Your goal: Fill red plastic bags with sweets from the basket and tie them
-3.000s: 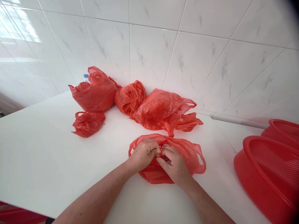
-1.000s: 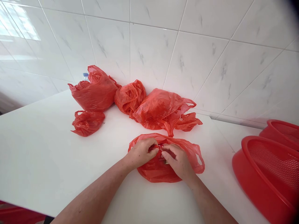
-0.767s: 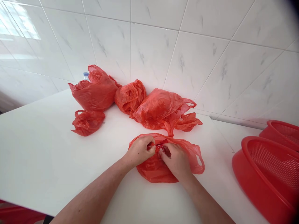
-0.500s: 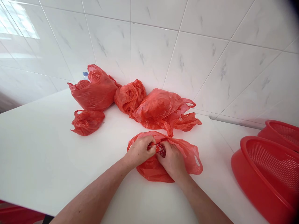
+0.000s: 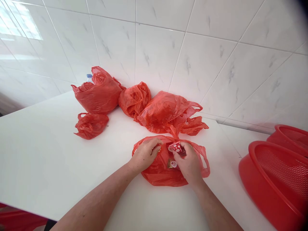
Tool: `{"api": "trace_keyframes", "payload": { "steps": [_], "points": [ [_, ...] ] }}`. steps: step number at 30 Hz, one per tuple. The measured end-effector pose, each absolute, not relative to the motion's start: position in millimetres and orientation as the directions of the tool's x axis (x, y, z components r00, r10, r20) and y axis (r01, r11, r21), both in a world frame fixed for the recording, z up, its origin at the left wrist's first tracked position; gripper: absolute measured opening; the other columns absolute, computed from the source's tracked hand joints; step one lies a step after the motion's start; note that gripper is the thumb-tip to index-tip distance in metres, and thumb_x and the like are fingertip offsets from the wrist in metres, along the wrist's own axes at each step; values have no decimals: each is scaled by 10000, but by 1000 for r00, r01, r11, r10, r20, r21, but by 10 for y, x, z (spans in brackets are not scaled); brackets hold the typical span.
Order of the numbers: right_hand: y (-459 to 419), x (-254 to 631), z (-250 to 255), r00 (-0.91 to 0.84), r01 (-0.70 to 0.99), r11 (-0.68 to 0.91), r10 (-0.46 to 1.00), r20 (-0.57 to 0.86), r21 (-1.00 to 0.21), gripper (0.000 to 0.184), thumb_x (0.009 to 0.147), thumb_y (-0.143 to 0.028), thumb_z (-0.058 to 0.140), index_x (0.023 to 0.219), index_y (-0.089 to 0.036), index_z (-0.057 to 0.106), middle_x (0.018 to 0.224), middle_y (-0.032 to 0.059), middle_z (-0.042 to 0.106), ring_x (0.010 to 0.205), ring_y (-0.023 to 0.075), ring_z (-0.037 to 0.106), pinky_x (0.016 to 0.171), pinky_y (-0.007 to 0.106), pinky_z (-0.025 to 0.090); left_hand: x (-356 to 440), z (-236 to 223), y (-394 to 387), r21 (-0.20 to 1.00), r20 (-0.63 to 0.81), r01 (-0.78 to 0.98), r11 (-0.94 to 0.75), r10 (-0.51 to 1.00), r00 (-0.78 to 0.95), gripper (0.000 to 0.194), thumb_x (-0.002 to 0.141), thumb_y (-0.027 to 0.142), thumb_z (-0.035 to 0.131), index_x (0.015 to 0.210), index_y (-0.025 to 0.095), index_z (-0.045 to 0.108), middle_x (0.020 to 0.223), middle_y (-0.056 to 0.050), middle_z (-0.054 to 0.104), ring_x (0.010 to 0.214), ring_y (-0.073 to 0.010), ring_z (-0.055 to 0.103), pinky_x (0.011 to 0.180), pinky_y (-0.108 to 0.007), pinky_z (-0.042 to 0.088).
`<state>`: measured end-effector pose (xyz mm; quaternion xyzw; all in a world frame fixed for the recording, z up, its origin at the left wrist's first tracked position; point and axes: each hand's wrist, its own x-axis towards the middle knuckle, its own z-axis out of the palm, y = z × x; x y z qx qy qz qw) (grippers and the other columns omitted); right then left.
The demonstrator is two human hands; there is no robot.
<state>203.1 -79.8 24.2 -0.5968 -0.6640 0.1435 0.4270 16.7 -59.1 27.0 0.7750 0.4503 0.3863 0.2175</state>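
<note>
A red plastic carrier bag (image 5: pixel 156 175) lies spread open on the white table, and both hands work at its mouth. My right hand (image 5: pixel 191 162) pinches a small red packet (image 5: pixel 176 147) with a white pattern between thumb and fingers. Below that, inside the bag, shows another small packet (image 5: pixel 172 164) with a gold edge and a round pale label. My left hand (image 5: pixel 145 154) is over the left side of the bag, its fingers curled. A tiny yellowish bit shows at its fingertips, too small to name.
Behind the bag, along the tiled wall, stand several filled red bags: a large one (image 5: pixel 98 98), a round bundle (image 5: pixel 134 99) and a wide one (image 5: pixel 166 110). A smaller red bag (image 5: pixel 91 125) sits at left. Red plastic baskets (image 5: pixel 262 186) stand at right.
My hands have moved apart. The right hand has drawn the red patterned packet to the right, while the left has loosened from a fist. The packet with the round label has come into view.
</note>
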Motion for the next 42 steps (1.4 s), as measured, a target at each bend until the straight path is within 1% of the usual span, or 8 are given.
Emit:
{"api": "trace_keyframes", "payload": {
  "steps": [6, 12, 19, 21, 25, 31, 36, 42],
  "points": [
    [-823, 2010, 265, 107, 533, 162, 961, 256, -830, 238, 789, -383, 582, 964, -225, 549, 905, 31, 640, 796, 203, 594, 710, 327, 476, 173, 235, -588, 700, 375, 504, -506, 861, 344, 219, 852, 143, 389, 956, 244, 552, 919, 13, 658, 852, -162, 601, 729, -283, 465],
    [-815, 2036, 277, 86, 471, 177, 966, 244, -864, 168, 827, -375, 535, 925, -238, 533, 906, -2, 638, 785, 167, 594, 687, 281, 473, 187, 224, -609, 740, 299, 515, -432, 898, 323, 259, 836, 205, 479, 1086, 266, 505, 913, 20, 661, 817, -165, 608, 684, -276, 464],
    [-831, 2042, 279, 34, 509, 152, 980, 196, -847, 117, 799, -336, 552, 799, -224, 518, 774, -4, 620, 688, 164, 571, 607, 268, 460, 199, 223, -612, 753, 282, 453, -478, 856, 434, 54, 779, 176, 559, 809, 221, 556, 785, 34, 635, 699, -132, 574, 620, -237, 439],
    [-839, 2031, 273, 39, 519, 148, 980, 196, -842, 114, 799, -337, 550, 806, -226, 525, 777, -1, 624, 690, 165, 575, 601, 269, 464, 197, 231, -608, 737, 298, 426, -525, 818, 493, 83, 787, 148, 544, 799, 215, 590, 807, 24, 639, 745, -132, 579, 667, -237, 446],
    [-842, 1996, 243, 38, 532, 122, 985, 168, -838, 119, 779, -331, 570, 837, -228, 559, 761, -5, 627, 662, 163, 589, 579, 269, 480, 194, 228, -597, 741, 297, 397, -542, 794, 530, 199, 790, 133, 545, 936, 239, 628, 936, 13, 651, 868, -143, 587, 784, -257, 446],
    [-835, 1950, 199, 7, 408, 46, 999, 53, -912, 240, 773, -354, 576, 986, -246, 561, 852, 6, 651, 557, 152, 607, 509, 289, 523, 196, 189, -582, 797, 163, 481, -364, 898, 409, 301, 728, 197, 612, 1020, 251, 565, 860, 33, 654, 792, -156, 604, 665, -251, 450],
    [-827, 1977, 201, -48, 480, 101, 995, 89, -871, 203, 826, -375, 519, 976, -261, 595, 888, 6, 664, 652, 166, 636, 573, 294, 530, 196, 221, -580, 778, 175, 490, -393, 885, 432, 270, 739, 191, 590, 999, 258, 572, 887, 35, 654, 832, -160, 600, 693, -253, 455],
    [-798, 2046, 186, -19, 580, 146, 986, 167, -802, 197, 834, -305, 492, 960, -273, 639, 944, -12, 675, 819, 170, 633, 712, 300, 511, 194, 200, -558, 742, 219, 503, -443, 869, 443, 313, 726, 139, 587, 1013, 262, 599, 948, 40, 664, 878, -163, 601, 744, -263, 462]
  ]
}}
